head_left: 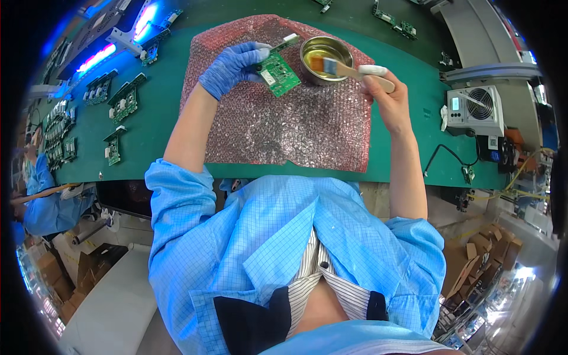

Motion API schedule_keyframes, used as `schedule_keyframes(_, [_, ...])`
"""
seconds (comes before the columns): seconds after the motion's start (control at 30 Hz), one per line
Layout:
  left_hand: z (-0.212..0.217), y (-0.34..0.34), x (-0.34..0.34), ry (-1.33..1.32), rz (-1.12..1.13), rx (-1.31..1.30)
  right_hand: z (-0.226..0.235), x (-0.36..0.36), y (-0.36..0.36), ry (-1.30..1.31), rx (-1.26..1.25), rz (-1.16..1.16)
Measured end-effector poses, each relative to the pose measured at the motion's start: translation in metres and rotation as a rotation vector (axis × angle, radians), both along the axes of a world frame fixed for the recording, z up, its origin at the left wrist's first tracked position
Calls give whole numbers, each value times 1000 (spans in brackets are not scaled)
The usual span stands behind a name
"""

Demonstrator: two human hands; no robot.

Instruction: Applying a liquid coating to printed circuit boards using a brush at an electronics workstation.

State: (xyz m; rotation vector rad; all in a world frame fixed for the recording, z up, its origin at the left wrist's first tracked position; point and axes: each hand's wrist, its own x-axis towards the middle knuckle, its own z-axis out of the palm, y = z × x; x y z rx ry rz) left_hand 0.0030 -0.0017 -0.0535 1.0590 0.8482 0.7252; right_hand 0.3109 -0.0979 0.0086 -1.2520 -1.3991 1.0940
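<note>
My left hand (pixel 232 68), in a blue glove, grips a green circuit board (pixel 283 78) by its upper left side and holds it tilted above the bubble wrap. Between the thumb and fingers of my right hand (pixel 387 97) is the wooden handle of a flat brush (pixel 353 71); one fingertip wears a white cover. The brush's bristles are over a round metal bowl (pixel 348 48) of yellowish liquid, just right of the board. I cannot tell whether the bristles touch the liquid. Under both lies a sheet of reddish bubble wrap (pixel 284 130).
Several circuit boards (pixel 122 106) stand on the green table (pixel 160 136) at the left, near glowing blue-white lamps (pixel 97 58). At the right is a white device with a fan (pixel 475 109), with a black cable (pixel 441 151) nearby. A co-worker's blue sleeve (pixel 53 210) shows at far left.
</note>
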Motion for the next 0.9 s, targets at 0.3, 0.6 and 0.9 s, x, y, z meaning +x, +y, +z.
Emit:
schedule_keyframes(0.3, [6,-14,16,56,-193,75,3,-18,6,-50,-18,248])
schedule_keyframes(0.6, [5,-13,27,41,-163,130,4,-21,6,-166,-39,171])
schedule_keyframes(0.9, [0,-14,25,83,-20,102,-2,-11,-22,-152,-125,169])
